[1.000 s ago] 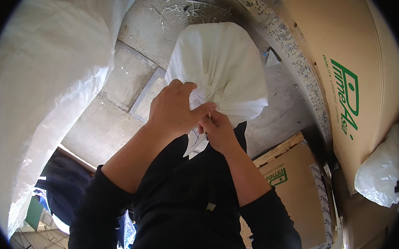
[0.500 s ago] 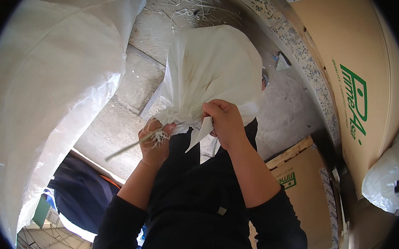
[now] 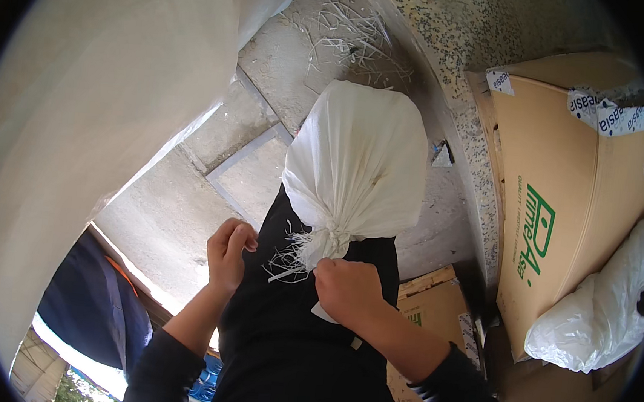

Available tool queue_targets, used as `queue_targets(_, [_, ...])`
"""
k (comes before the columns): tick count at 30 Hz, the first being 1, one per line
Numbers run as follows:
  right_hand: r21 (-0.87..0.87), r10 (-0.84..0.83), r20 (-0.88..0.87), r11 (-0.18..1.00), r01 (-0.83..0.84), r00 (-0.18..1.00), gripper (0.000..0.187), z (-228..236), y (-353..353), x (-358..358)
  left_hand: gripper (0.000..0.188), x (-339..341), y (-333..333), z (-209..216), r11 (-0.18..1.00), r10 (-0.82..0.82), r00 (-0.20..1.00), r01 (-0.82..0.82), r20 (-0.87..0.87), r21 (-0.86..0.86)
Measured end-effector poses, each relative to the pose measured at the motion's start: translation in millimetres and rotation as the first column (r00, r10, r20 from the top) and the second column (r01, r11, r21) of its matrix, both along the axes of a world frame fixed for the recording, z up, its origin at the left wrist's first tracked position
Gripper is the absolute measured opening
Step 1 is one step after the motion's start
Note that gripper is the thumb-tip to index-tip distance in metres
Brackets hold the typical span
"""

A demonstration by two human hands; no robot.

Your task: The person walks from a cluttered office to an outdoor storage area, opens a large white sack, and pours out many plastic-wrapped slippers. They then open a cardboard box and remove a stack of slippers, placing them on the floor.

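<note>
Sack point(image 3: 359, 166) of white woven plastic, neck tied, held against my dark-clothed front.

My right hand point(image 3: 345, 287) closes in a fist on the gathered neck just under the knot point(image 3: 330, 239), frayed strands spilling out beside it. My left hand point(image 3: 229, 248) hangs just beside the neck, fingers curled and pinched on a thin strand, apart from the sack. A big white bag point(image 3: 93, 130) crowds the left edge; a cardboard box point(image 3: 563, 212) and a crumpled white plastic bag point(image 3: 600, 314) hem the right. Bare concrete paving point(image 3: 185, 213) lies open between.
</note>
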State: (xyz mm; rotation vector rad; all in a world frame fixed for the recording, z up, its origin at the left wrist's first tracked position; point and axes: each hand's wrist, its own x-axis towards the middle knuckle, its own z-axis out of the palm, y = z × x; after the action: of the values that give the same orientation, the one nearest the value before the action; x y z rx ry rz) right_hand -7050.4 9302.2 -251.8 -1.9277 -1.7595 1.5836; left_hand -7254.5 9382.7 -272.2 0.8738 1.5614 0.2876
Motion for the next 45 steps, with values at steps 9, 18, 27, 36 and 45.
queue_targets(9, [0.142, -0.48, -0.095, 0.861, 0.489, 0.872, 0.019, -3, -52, -6, 0.033, 118, 11, -71, 0.276, -0.926, 0.266, 0.961, -0.269, 0.001])
queue_targets(18, [-0.031, -0.797, -0.182, 0.59, 0.807, 0.576, 0.017, -37, -42, 75, 0.028, 91, -18, -63, 0.673, -0.736, 0.658, 0.737, -0.16, -0.069])
queue_targets(27, [0.219, -0.523, -0.423, 0.734, 0.643, 0.74, 0.008, -12, -59, 39, 0.017, 110, -14, -37, 0.65, -0.747, 0.664, 0.74, -0.036, 0.172])
queue_targets(36, [0.105, -0.423, -0.271, 0.88, 0.464, 0.864, 0.024, -4, -70, 54, 0.021, 94, -16, -50, 0.458, -0.887, 0.462, 0.877, 0.002, 0.147])
queue_targets(45, [-0.059, -0.542, -0.07, 0.84, 0.539, 0.837, 0.022, -45, -7, 118, 0.012, 92, -8, -55, 0.431, -0.849, 0.517, 0.796, -0.108, 0.424])
